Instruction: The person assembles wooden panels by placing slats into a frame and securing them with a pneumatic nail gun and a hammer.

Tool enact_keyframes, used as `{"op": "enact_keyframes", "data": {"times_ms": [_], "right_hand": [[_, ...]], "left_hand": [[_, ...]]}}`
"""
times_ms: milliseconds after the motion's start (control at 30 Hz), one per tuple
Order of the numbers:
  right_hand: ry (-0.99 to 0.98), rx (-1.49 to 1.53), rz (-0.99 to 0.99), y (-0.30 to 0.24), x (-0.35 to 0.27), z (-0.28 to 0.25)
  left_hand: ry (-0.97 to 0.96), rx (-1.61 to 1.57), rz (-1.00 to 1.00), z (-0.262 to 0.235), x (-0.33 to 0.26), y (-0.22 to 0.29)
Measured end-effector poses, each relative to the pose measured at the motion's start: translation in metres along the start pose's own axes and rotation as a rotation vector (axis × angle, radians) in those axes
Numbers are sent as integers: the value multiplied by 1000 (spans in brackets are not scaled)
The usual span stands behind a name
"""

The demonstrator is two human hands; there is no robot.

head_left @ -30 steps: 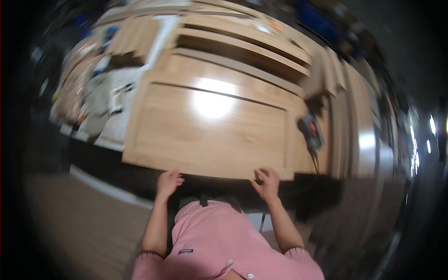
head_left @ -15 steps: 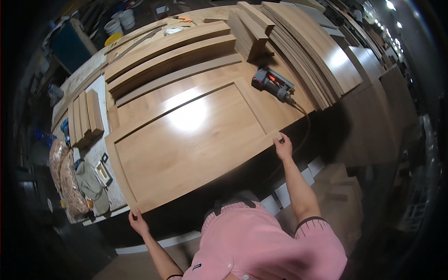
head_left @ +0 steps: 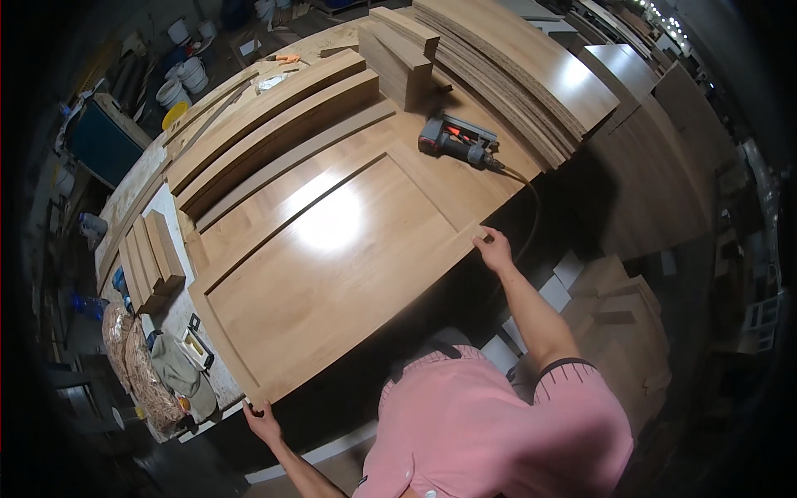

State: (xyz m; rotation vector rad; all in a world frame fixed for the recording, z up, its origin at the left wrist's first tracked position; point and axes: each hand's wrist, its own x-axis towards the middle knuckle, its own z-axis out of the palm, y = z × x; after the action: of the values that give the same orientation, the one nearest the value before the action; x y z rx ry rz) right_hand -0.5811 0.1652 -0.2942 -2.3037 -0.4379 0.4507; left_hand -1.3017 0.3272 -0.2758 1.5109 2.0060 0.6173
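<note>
A wide wooden panel (head_left: 324, 290) with raised frame strips along three sides lies flat before me, its near long edge bare. My left hand (head_left: 264, 423) pinches its near left corner, where a frame strip (head_left: 222, 340) ends. At the near right corner, my right hand (head_left: 496, 249) grips the end of the other short strip (head_left: 423, 189), thumb on top and fingers partly hidden. Beyond the right-hand strip, a black nail gun (head_left: 457, 141) with an air hose lies on its side, touched by neither hand.
Stacked boards (head_left: 515, 75) stand at the far right. Long wooden rails (head_left: 282, 133) lie behind the panel, and short wooden blocks (head_left: 151, 257) at its left. A grey-green cap (head_left: 176, 369) and a plastic bag (head_left: 131, 357) rest on the near left table end. Cardboard (head_left: 618, 315) lies right of me.
My view has shifted, so the bench appears turned slightly. Both hands stay at the panel's near corners, and the nail gun lies where it was.
</note>
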Motion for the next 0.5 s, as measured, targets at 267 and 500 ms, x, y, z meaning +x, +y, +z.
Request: {"op": "enact_keyframes", "data": {"times_ms": [267, 500], "right_hand": [[105, -62, -110, 10, -3, -7], [90, 95, -87, 18, 2, 13]], "left_hand": [[-21, 298, -102, 4, -11, 71], [-463, 294, 706, 187, -84, 245]]}}
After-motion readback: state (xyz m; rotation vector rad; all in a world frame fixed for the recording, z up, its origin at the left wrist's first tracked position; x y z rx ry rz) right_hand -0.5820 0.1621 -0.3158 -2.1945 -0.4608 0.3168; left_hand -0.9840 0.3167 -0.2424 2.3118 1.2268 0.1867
